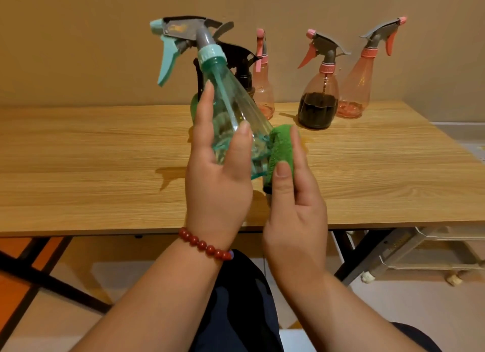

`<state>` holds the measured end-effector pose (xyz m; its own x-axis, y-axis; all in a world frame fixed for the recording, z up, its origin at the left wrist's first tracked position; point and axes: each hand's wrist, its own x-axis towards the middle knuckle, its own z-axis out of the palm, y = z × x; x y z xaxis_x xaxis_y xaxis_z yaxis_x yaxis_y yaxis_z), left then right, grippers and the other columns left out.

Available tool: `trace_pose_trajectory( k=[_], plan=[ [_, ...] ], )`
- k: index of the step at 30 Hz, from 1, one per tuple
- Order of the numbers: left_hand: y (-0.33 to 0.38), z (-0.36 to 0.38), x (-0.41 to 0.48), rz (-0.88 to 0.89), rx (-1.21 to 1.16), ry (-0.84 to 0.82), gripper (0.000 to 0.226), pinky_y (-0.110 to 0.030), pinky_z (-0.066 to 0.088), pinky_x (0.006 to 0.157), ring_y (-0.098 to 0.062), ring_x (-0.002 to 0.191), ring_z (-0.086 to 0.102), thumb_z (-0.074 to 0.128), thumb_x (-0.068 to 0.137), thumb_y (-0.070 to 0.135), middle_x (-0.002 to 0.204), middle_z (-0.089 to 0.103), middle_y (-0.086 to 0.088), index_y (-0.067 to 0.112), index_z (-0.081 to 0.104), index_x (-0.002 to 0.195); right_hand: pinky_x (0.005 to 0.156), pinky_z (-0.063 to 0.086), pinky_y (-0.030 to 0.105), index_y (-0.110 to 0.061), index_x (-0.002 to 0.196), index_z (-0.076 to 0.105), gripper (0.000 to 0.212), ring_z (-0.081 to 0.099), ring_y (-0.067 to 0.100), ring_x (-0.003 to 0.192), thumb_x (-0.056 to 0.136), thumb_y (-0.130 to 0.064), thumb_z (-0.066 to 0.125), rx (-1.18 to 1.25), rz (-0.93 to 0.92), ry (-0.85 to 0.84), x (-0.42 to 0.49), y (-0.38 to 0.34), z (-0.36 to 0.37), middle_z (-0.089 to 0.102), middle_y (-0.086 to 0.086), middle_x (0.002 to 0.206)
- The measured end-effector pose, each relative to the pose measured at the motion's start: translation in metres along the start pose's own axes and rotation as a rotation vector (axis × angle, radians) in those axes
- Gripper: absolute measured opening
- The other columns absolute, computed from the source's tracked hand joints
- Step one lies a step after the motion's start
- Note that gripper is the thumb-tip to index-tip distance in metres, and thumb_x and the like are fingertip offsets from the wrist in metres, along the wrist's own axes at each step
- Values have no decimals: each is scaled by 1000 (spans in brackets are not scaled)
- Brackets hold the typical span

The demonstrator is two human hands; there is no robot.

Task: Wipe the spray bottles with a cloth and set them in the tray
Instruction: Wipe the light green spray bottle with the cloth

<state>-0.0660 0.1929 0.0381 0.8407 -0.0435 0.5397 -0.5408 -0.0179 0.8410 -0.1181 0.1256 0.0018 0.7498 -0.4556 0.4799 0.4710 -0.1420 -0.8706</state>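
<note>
Teal spray bottle (233, 115) sits tilted in the left hand (219, 178), held above the near part of the wooden table (91, 152), its head leaning up and to the left. The left hand wraps the lower body, thumb across the front and a finger running up the side toward the neck. A red bead bracelet (204, 245) circles that wrist. The bottle's body is clear, green-tinted plastic, wide at the base and narrowing to a pale teal collar; a dip tube shows through the wall. Its sprayer is grey with a pale teal trigger and nozzle tip, and the top of the sprayer looks smudged.

The right hand (295, 212) is closed around a folded green cloth (282, 149), pinched between thumb and fingers, and the cloth presses against the bottle's lower right side.

Behind the held bottle stands another bottle with a black sprayer (240, 60), mostly hidden. Farther back on the table stand 3 pink bottles: 1 just right of the black sprayer (263, 89), 1 holding dark liquid (318, 102), and 1 at the far right (357, 89), touching or nearly touching its neighbour. A pale plastic drawer unit (430, 249) sits under the table's right end.
</note>
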Motion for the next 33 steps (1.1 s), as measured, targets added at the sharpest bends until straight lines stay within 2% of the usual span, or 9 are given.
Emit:
trace_pose_trajectory(
  k=[3, 6, 9, 13, 20, 23, 25, 29, 33],
  plan=[
    [1, 0, 6, 10, 22, 17, 52, 6, 30, 85, 33, 111, 33, 47, 100, 25, 131, 34, 31, 27, 27, 149, 116, 25, 25, -52, 137, 30, 44, 23, -5, 141, 98, -35, 41, -27, 15, -2, -8, -1, 6, 33, -23, 150],
    [0, 1, 4, 7, 25, 5, 53, 6, 29, 85, 35, 109, 32, 47, 101, 23, 128, 31, 35, 24, 26, 150, 111, 28, 14, -46, 137, 33, 41, 29, -11, 136, 97, -40, 38, -35, 25, 35, 8, -8, 4, 39, -24, 146],
    [1, 3, 1, 12, 38, -10, 54, 7, 29, 84, 36, 108, 31, 47, 100, 23, 127, 29, 35, 23, 25, 150, 112, 33, 24, -39, 140, 37, 44, 36, -7, 134, 97, -41, 36, 14, 43, 66, 18, -9, 2, 44, -18, 146],
    [-2, 2, 2, 9, 44, -7, 55, 7, 28, 86, 37, 109, 28, 47, 100, 27, 127, 27, 37, 26, 25, 149, 117, 28, 35, -46, 141, 30, 44, 25, -4, 141, 99, -36, 37, -22, 42, 25, -2, -2, 8, 34, -19, 151],
    [-5, 0, -4, -47, 22, 0, 58, 6, 32, 83, 34, 109, 34, 46, 98, 30, 137, 32, 25, 27, 23, 151, 114, 32, 30, -44, 134, 41, 38, 36, -6, 135, 97, -41, 40, 35, 93, 17, 15, -6, 3, 43, -18, 146],
    [-7, -2, -2, -16, 48, 0, 58, 3, 32, 91, 23, 123, 34, 48, 97, 35, 144, 33, 21, 28, 25, 150, 114, 32, 39, -38, 139, 43, 47, 36, 1, 137, 94, -48, 50, 108, 147, -11, 5, -5, 2, 45, -14, 146],
    [-8, -1, -4, -3, 47, -9, 59, 0, 31, 96, 15, 131, 33, 47, 95, 36, 144, 33, 22, 31, 25, 149, 112, 36, 37, -34, 138, 47, 51, 41, 0, 134, 91, -51, 55, 120, 166, 41, 3, -6, 2, 49, -16, 142],
    [-6, 3, -11, -4, -12, -40, 54, 4, 29, 91, 28, 121, 31, 47, 96, 29, 132, 31, 37, 32, 26, 145, 94, 51, 26, -30, 116, 65, 38, 60, 3, 114, 81, -44, 59, 261, 247, 138, 18, -16, 0, 67, -15, 118],
    [-5, 3, -16, -37, -73, -128, 50, 0, 34, 92, 24, 120, 37, 44, 99, 28, 126, 34, 44, 37, 23, 143, 72, 52, 14, -25, 99, 65, 13, 69, 0, 92, 93, -25, 53, 448, 321, 140, 27, -21, -4, 74, -14, 92]
  ],
)
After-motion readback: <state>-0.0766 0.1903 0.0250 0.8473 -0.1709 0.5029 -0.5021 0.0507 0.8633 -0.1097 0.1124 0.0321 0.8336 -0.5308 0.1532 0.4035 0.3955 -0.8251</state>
